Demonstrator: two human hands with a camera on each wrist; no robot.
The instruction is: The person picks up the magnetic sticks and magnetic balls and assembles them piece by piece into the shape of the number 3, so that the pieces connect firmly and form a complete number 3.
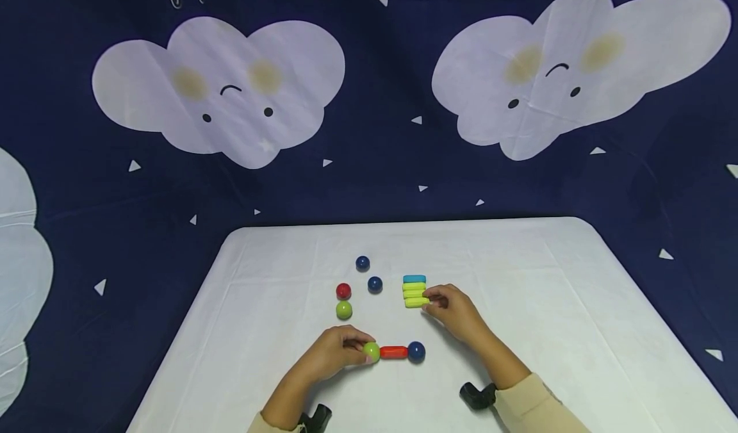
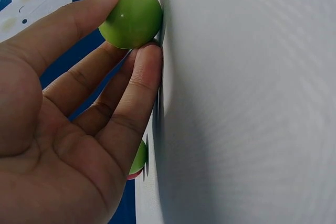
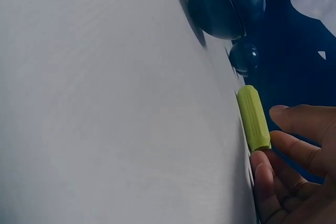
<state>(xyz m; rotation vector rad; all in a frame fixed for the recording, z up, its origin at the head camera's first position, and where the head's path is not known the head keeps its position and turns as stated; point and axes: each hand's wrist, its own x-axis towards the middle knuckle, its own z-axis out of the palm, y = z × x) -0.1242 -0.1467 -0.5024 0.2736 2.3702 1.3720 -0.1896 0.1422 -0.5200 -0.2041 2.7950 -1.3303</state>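
Observation:
Between thumb and fingertips, my left hand (image 1: 340, 351) pinches a green ball (image 2: 131, 18). That ball sits at the left end of a red rod (image 1: 394, 352), and a dark blue ball (image 1: 416, 352) is at the rod's right end, all in one line on the table. My right hand (image 1: 458, 314) reaches in from the right to a stack-like row of short rods: three yellow-green rods (image 1: 414, 294) and one blue rod (image 1: 414, 279). In the right wrist view its fingertips are right at the end of a yellow-green rod (image 3: 254, 118), with the thumb standing apart from it.
Two loose dark blue balls, one farther (image 1: 362, 264) and one nearer (image 1: 375, 284), lie left of the rods. A red ball (image 1: 343, 291) and a green ball (image 1: 344, 310) lie beside them. The white table (image 1: 230, 356) ends at a dark blue cloud-patterned cloth (image 1: 380, 87).

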